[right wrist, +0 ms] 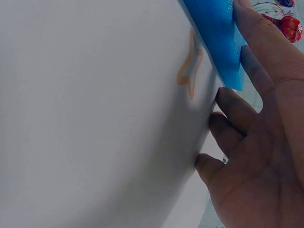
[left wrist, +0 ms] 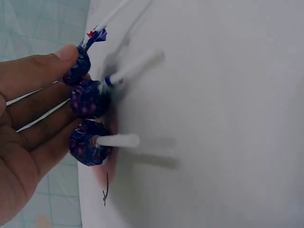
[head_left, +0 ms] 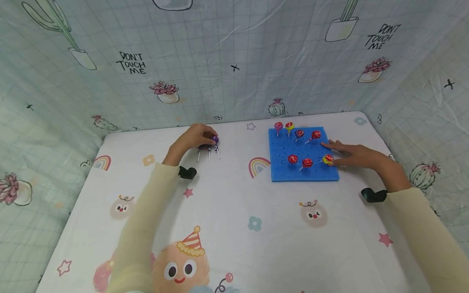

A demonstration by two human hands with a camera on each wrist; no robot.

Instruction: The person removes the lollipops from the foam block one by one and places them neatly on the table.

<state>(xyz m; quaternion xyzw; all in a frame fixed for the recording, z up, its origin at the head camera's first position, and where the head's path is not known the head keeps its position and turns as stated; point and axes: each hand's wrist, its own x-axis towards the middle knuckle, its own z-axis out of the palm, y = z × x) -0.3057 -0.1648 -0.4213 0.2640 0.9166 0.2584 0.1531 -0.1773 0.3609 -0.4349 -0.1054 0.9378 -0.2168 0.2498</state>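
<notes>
At the back left of the table, my left hand (head_left: pixel 193 136) pinches a dark blue-purple wrapped lollipop (left wrist: pixel 79 69) between thumb and fingers, its white stick pointing away from the palm. Right beside it are a second purple lollipop (left wrist: pixel 90 100) and a third lollipop (left wrist: pixel 87 141), close against the other fingers. On the right, my right hand (head_left: pixel 357 155) lies at the right edge of a blue foam board (head_left: pixel 282 171), fingers extended. Its thumb is right by a yellow-and-red lollipop (head_left: pixel 327 159) standing in the board.
Several more lollipops stand in the board, among them a pink lollipop (head_left: pixel 278 126) at its back left and a red lollipop (head_left: pixel 307 163) near its front. Small holes dot the foam. A printed white cloth (head_left: pixel 227 195) covers the table; a patterned curtain (head_left: pixel 205 49) hangs behind.
</notes>
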